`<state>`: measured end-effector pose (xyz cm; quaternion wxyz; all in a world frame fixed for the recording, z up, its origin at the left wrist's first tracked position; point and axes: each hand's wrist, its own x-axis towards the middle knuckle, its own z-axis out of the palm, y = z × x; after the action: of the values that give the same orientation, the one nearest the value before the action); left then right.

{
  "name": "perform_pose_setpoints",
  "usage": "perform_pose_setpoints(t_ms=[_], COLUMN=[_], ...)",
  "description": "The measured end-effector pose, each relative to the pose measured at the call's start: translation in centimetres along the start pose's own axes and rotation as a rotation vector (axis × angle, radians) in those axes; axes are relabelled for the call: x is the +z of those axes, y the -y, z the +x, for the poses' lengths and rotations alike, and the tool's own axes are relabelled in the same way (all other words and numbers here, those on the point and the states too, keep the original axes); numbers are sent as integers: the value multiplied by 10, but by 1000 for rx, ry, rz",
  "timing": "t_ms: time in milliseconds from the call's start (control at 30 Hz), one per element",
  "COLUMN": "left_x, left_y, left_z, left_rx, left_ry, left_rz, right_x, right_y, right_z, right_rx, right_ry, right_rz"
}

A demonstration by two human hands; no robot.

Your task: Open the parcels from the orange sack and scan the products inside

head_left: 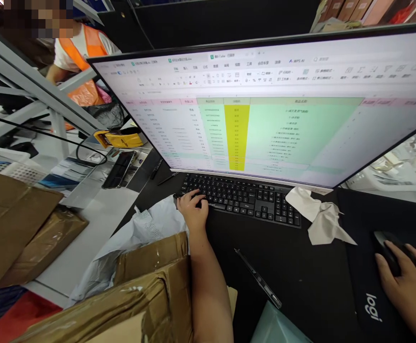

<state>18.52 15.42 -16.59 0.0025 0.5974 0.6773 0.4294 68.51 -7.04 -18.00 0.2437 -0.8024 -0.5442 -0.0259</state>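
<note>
My left hand rests on the left end of a black keyboard, its fingers spread over the keys and holding nothing. At the right, my right hand is wrapped over a dark computer mouse, which sits on a black mouse pad with white lettering. Behind the keyboard stands a wide monitor with a spreadsheet on it, showing a yellow column between green ones. A black pen lies on the desk between my hands.
Taped cardboard boxes and a pale plastic mailer crowd my left forearm. Crumpled tissue touches the keyboard's right end. A phone and a yellow device lie left of the monitor. A person in an orange vest is beyond.
</note>
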Motion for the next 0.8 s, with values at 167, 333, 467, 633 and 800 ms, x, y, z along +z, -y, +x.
perform_pose_setpoints(t_ms=[167, 333, 467, 633, 800], left_x=[1, 2, 3, 3, 4], left_y=[1, 5, 6, 6, 8], left_z=[0, 1, 2, 2, 2], left_rx=[22, 43, 73, 88, 111], left_ry=[-35, -38, -51, -52, -62], left_rz=[-1, -17, -15, -3, -16], right_x=[1, 4, 7, 13, 15], right_y=[2, -6, -15, -27, -31], right_z=[1, -1, -1, -1, -1], right_rx=[48, 67, 68, 74, 72], right_ry=[-59, -55, -58, -94, -77], right_rz=[18, -4, -35, -73, -82])
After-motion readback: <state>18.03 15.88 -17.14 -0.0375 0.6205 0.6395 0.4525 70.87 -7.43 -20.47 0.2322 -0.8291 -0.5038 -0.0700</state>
